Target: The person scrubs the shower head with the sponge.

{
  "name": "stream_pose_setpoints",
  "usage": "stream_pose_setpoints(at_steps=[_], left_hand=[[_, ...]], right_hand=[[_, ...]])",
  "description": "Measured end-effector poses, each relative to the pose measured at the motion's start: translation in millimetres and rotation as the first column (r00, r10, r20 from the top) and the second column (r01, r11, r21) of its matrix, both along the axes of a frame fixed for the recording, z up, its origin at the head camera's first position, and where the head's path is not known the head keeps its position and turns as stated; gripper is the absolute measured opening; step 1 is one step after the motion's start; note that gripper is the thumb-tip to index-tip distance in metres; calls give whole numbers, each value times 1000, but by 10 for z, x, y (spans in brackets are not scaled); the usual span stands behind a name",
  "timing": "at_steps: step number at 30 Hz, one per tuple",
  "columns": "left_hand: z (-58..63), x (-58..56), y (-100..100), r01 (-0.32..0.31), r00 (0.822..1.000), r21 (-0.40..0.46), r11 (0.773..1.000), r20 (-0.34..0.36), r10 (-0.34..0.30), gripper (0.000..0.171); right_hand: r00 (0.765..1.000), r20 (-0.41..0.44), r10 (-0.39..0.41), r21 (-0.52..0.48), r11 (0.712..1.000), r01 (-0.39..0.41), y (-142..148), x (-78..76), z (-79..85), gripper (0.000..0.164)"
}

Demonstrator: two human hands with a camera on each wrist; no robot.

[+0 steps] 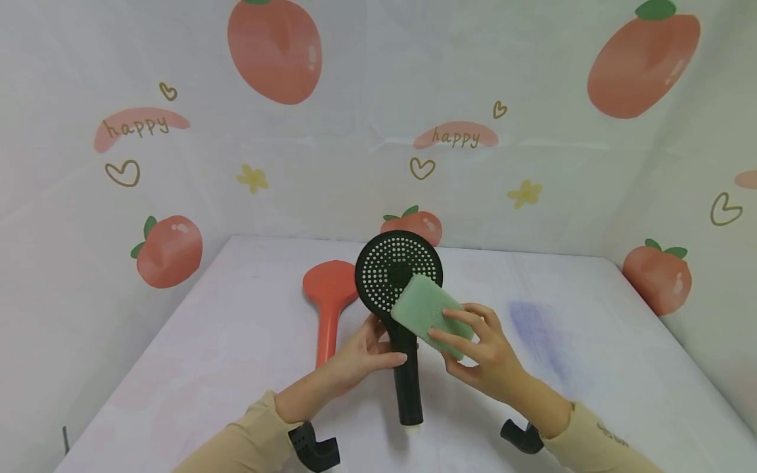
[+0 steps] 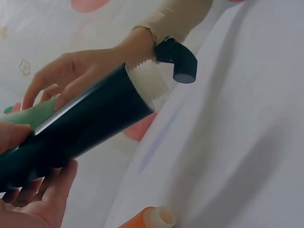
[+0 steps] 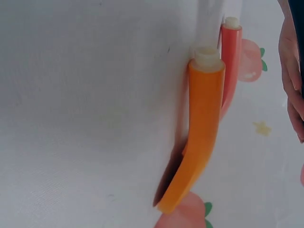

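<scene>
A black shower head (image 1: 407,387) stands up in my left hand (image 1: 363,355), its perforated round face turned toward me. My left fingers wrap its handle just below the head. In my right hand (image 1: 487,355) is a light green sponge (image 1: 422,312), pinched between thumb and fingers. One corner of the sponge overlaps the lower right of the perforated face. The left wrist view shows the white threaded end (image 2: 147,80) of the handle, raised over the table.
A red shower head (image 1: 328,289) lies face down on the white table (image 1: 195,368), left of the black one. An orange shower head (image 3: 204,104) lies in front of a red handle (image 3: 231,57) in the right wrist view. Behind is a fruit-printed curtain (image 1: 367,164).
</scene>
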State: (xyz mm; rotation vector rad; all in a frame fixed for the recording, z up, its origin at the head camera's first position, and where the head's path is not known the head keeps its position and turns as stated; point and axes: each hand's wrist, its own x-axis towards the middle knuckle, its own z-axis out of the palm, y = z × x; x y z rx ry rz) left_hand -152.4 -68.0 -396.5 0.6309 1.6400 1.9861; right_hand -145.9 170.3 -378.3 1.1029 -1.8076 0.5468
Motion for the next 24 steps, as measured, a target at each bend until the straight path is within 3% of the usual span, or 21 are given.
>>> stream_pose_setpoints(at_steps=[9, 15, 18, 24], left_hand=[[13, -24, 9, 6, 997, 59, 998, -75, -2, 84], [106, -38, -24, -29, 998, 120, 992, 61, 21, 56], [191, -21, -16, -66, 995, 120, 991, 89, 56, 43], [289, -20, -4, -190, 979, 41, 981, 78, 186, 62]], right_hand=[[992, -119, -35, -13, 999, 34, -45, -7, -37, 24], [992, -114, -49, -20, 999, 47, -66, 10, -44, 24], [991, -120, -52, -15, 999, 50, -65, 12, -50, 24], [994, -90, -65, -4, 998, 65, -67, 18, -56, 25]])
